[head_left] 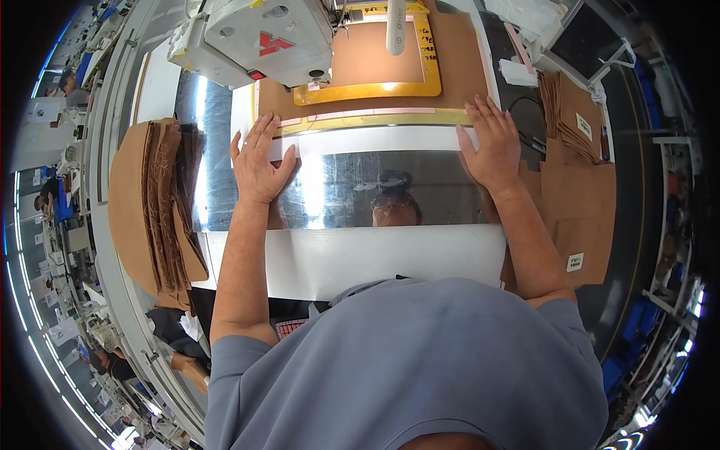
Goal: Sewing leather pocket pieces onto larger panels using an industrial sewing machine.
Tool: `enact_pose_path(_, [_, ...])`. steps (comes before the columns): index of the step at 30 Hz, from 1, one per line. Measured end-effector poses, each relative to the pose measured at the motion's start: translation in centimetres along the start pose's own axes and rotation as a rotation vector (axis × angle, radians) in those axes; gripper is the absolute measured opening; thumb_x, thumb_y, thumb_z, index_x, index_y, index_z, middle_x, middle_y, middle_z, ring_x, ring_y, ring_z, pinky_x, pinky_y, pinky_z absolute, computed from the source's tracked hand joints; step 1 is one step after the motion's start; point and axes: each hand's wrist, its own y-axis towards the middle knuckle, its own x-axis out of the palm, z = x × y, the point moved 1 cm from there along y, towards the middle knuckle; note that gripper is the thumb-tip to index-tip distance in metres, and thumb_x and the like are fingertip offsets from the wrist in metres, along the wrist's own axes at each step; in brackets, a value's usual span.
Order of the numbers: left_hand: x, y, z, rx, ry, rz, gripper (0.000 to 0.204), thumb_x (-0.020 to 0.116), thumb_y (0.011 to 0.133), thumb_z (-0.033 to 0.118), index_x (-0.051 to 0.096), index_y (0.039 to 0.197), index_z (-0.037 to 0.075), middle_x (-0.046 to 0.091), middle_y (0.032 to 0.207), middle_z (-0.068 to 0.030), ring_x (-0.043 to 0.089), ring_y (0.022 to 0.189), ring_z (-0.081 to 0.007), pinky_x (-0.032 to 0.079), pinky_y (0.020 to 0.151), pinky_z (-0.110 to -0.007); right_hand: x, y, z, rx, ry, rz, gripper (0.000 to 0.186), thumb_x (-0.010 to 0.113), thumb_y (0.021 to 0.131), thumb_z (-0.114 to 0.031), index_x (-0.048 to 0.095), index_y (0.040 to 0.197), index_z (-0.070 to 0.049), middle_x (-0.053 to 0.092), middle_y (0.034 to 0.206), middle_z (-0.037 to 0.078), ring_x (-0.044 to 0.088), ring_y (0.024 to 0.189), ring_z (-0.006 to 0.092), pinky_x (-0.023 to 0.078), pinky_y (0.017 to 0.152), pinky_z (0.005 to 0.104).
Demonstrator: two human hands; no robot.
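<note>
My left hand (261, 163) lies flat with fingers spread, its fingertips at the near left corner of a brown sheet (459, 60). At the near right corner, my right hand (493, 146) rests the same way, fingers extended and holding nothing. Between them runs a pale yellow strip (375, 120) with pink pieces along the sheet's near edge. A yellow frame (367, 91) with handwritten marks sits on the sheet. Below both palms is a shiny metal plate (337, 191), which reflects part of the wearer.
A grey machine head (259, 45) overhangs the far left. Brown cut pieces (146, 210) are stacked at left; more brown pieces (577, 217) with white labels lie at right. A dark screen (589, 41) stands far right. A white board (382, 255) lies nearest my body.
</note>
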Motion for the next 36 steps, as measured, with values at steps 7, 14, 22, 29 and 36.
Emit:
enact_pose_path(7, [-0.15, -0.03, 0.00, 0.006, 0.026, -0.006, 0.058, 0.064, 0.090, 0.042, 0.061, 0.141, 0.015, 0.060, 0.148, -0.0063, 0.051, 0.141, -0.0213, 0.020, 0.124, -0.048, -0.27, 0.07, -0.15, 0.008, -0.023, -0.011, 0.045, 0.065, 0.095, -0.032, 0.065, 0.134, -0.009, 0.062, 0.142, 0.014, 0.052, 0.139, 0.0311, 0.037, 0.115, 0.0578])
enact_pose_path(14, [0.17, 0.32, -0.09, -0.020, -0.012, 0.016, 0.053, 0.068, 0.087, 0.041, 0.065, 0.134, 0.015, 0.062, 0.145, -0.0058, 0.053, 0.139, -0.0230, 0.021, 0.124, -0.049, -0.01, 0.10, 0.01, 0.025, -0.004, -0.013, 0.045, 0.065, 0.095, -0.033, 0.065, 0.134, -0.010, 0.062, 0.142, 0.013, 0.052, 0.139, 0.0307, 0.037, 0.115, 0.0584])
enact_pose_path(22, [0.31, 0.28, -0.31, -0.061, 0.019, 0.006, 0.055, 0.066, 0.086, 0.040, 0.062, 0.135, 0.015, 0.060, 0.147, -0.0053, 0.046, 0.145, -0.0238, 0.017, 0.125, -0.050, -0.40, 0.12, -0.12, 0.022, -0.054, 0.009, 0.044, 0.066, 0.094, -0.032, 0.066, 0.132, -0.010, 0.063, 0.141, 0.012, 0.051, 0.138, 0.0325, 0.033, 0.116, 0.0612])
enact_pose_path(29, [0.18, 0.00, -0.32, -0.088, 0.036, -0.006, 0.057, 0.065, 0.085, 0.039, 0.061, 0.136, 0.013, 0.060, 0.147, -0.0067, 0.045, 0.147, -0.0252, 0.015, 0.126, -0.049, -0.48, 0.18, -0.04, 0.040, -0.025, -0.003, 0.045, 0.067, 0.093, -0.033, 0.067, 0.132, -0.011, 0.062, 0.140, 0.011, 0.051, 0.138, 0.0309, 0.031, 0.117, 0.0608])
enact_pose_path(36, [0.23, 0.09, -0.30, -0.091, 0.052, -0.008, 0.056, 0.064, 0.085, 0.037, 0.061, 0.136, 0.012, 0.059, 0.148, -0.0074, 0.046, 0.146, -0.0264, 0.016, 0.124, -0.049, -0.30, 0.09, 0.01, 0.046, -0.010, -0.005, 0.045, 0.067, 0.093, -0.032, 0.066, 0.133, -0.010, 0.062, 0.141, 0.011, 0.051, 0.137, 0.0301, 0.031, 0.117, 0.0605])
